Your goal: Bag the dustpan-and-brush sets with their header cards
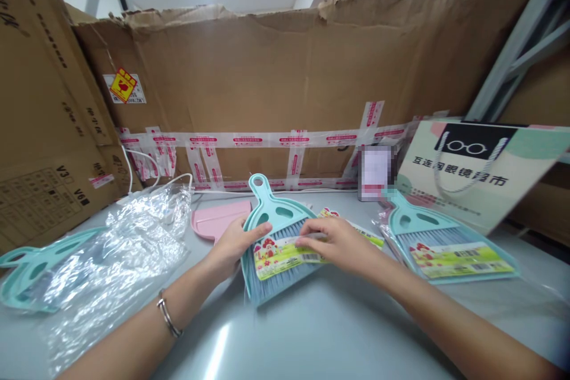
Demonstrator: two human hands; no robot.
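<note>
A teal mini dustpan-and-brush set (271, 214) lies on the grey table in front of me, with a green and yellow paper label (280, 252) across its bristles. My left hand (234, 246) grips the set's left edge, thumb on top. My right hand (336, 243) is closed over the label's right end, fingers curled and pressing on it. A silver bracelet (168, 316) sits on my left wrist.
A pink dustpan (214, 219) lies behind the left hand. Clear plastic bags (116, 255) cover another teal set (27, 270) at the left. A bagged teal set (445, 243) lies at the right, beside a paper shopping bag (481, 172). Cardboard walls (285, 83) stand behind.
</note>
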